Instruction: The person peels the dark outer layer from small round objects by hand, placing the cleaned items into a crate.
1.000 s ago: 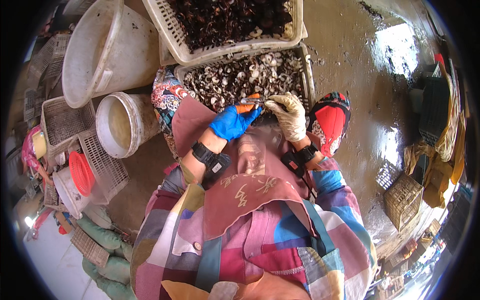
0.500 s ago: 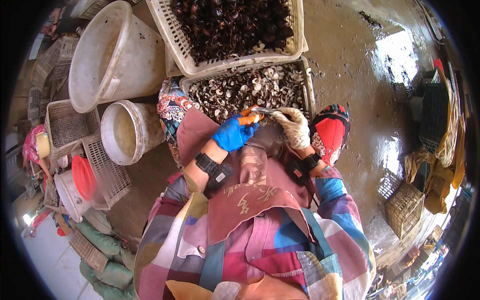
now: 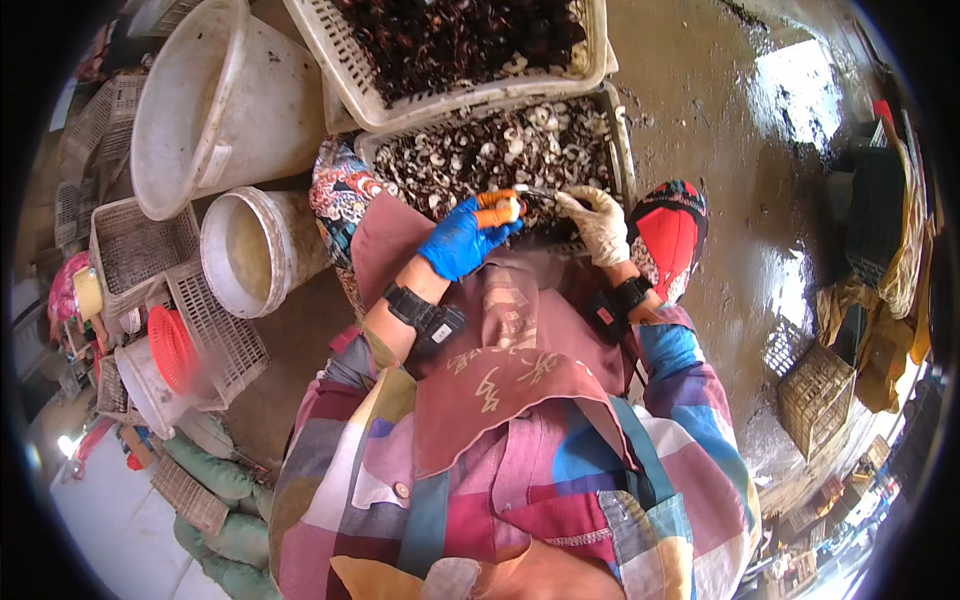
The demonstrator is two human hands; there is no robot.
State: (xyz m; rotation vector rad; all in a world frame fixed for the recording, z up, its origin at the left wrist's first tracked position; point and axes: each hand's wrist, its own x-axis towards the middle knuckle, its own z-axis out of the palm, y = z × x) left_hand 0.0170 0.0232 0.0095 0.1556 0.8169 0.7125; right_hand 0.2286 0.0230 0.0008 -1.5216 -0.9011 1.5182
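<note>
My left hand (image 3: 458,242), in a blue glove with orange finger covers, is closed around a small pale round piece (image 3: 514,209) that looks like a partly peeled water chestnut. A white glove covers my right hand (image 3: 600,228), which grips a thin metal blade (image 3: 540,191), seemingly a peeling knife. The blade's far end lies close to the left fingertips. Both hands are over the near edge of a crate (image 3: 622,150) of pale slices and dark peelings. Behind it, a white plastic basket (image 3: 450,106) holds a heap of dark reddish-brown pieces.
To the left stand a large white tub (image 3: 270,110) and a smaller white bucket (image 3: 295,240). Farther left are plastic baskets (image 3: 140,255) and a red strainer (image 3: 173,350). Wet, muddy floor (image 3: 690,130) stretches to the right, with another basket (image 3: 815,400) on it.
My right hand has drawn slightly right and up, away from my left, and the blade shows more clearly. My left hand has shifted a little left, still on the pale piece.
</note>
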